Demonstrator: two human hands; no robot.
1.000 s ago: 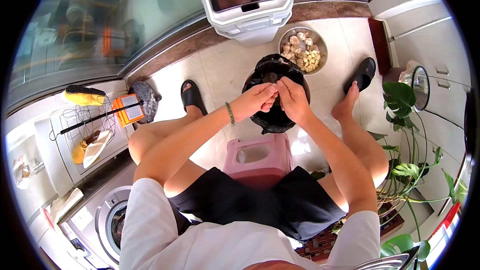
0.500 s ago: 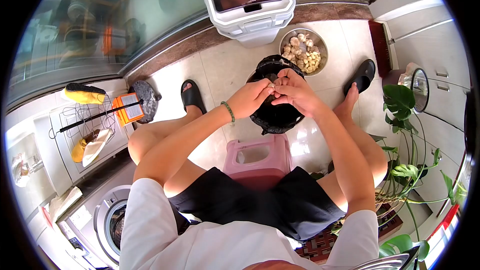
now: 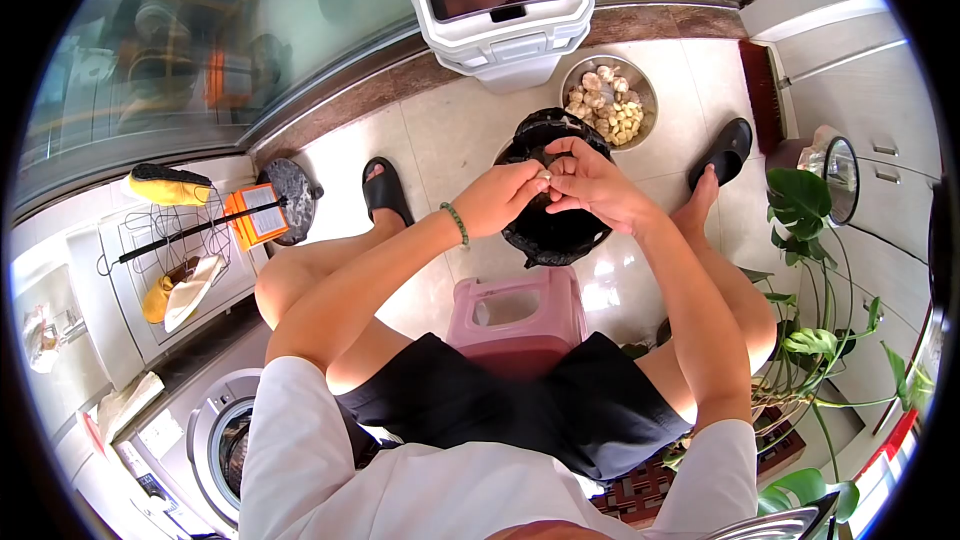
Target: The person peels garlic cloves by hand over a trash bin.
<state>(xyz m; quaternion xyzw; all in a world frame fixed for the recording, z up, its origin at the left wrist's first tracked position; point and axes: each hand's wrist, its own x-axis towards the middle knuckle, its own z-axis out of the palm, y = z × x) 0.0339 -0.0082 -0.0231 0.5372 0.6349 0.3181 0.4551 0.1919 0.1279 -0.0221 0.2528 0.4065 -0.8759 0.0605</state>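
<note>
Whitish piece (image 3: 544, 175) sits between both hands (image 3: 505, 198) (image 3: 600, 192), above the black bag (image 3: 556, 238).

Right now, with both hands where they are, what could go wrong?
1. The small pale piece at the fingertips of the left hand, with the right hand close against it, appears over the round bin lined with a black plastic bag; a slip could drop it in there.
2. The round shiny metal bowl of pale garlic stands close beside that bin, so bumping the bin might jostle the bowl.
</note>
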